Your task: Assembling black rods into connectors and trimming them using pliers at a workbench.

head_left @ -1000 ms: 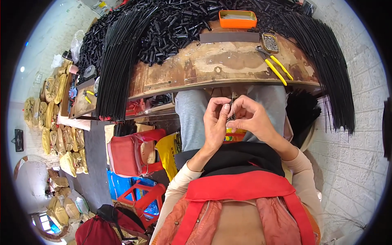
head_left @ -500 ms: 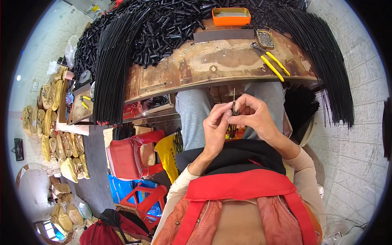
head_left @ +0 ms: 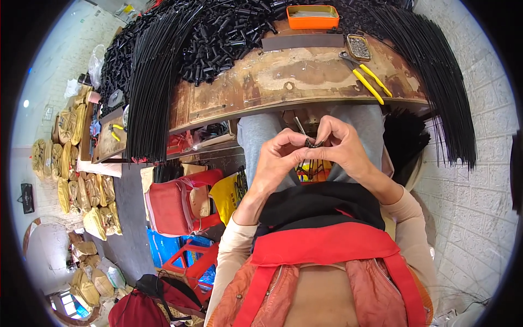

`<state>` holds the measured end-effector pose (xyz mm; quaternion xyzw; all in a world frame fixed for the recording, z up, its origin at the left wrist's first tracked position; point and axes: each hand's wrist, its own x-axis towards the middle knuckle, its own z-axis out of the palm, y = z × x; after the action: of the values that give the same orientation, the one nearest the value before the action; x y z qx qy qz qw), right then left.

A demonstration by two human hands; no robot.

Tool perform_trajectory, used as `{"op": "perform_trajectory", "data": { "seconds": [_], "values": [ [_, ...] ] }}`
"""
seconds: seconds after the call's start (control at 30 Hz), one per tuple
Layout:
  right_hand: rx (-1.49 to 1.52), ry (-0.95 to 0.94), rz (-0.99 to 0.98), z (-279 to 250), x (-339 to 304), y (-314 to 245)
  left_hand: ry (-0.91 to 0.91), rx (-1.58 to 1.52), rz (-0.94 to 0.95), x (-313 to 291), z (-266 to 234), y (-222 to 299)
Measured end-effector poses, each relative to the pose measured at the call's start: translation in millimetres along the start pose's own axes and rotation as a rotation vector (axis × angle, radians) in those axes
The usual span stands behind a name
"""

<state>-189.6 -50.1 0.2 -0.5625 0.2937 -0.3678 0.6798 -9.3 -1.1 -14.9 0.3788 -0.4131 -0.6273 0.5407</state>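
Above my lap, both hands meet with fingers pinched together on a small black part (head_left: 312, 144), mostly hidden by the fingertips. My left hand (head_left: 276, 161) grips it from the left, thumb and forefinger closed. From the other side, thumb and fingers of my right hand (head_left: 348, 151) are closed on it too. A thin pale metal rod (head_left: 299, 125) sticks up beside my left fingertips, tilted to the left; whether it is joined to the black part I cannot tell. Several thin dark pieces (head_left: 311, 170) show below the hands.
Yellow-handled pliers (head_left: 370, 86) lie on the wooden bench (head_left: 234, 98). Behind them are a small tray of metal bits (head_left: 358, 48) and an orange box (head_left: 313, 23). Black tubes (head_left: 210, 57) heap at the left; bundles of black rods (head_left: 150, 103) overhang both sides. A red chair (head_left: 171, 207) stands left.
The metal rod has gone from upright to leaning left. My right fingers have drawn in level with the left, and my left wrist has shifted slightly left.
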Motion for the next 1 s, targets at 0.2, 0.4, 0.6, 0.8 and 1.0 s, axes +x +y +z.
{"op": "perform_trajectory", "data": {
  "seconds": [0.2, 0.4, 0.6, 0.8, 1.0],
  "values": [
    [0.016, 0.122, -0.200, 8.7, -4.1, 3.2, 0.219, 0.069, 0.217, -8.9, 18.9, -10.1],
    [0.157, -0.269, -0.197, 4.7, 0.4, -8.7, -0.250, -0.200, 0.128, 1.0, -2.8, 2.9],
    [0.262, -0.318, -0.216, 5.3, 9.4, -3.8, -0.329, -0.339, 0.053, 6.8, -2.3, 7.2],
    [0.241, -0.266, -0.311, 9.0, 10.4, -1.4, -0.276, -0.302, 0.054, 4.5, -4.9, 15.5],
    [0.278, -0.184, -0.207, 9.2, 14.0, -5.1, -0.201, 0.040, 0.047, 4.5, -11.2, 31.7]
  ]
}}
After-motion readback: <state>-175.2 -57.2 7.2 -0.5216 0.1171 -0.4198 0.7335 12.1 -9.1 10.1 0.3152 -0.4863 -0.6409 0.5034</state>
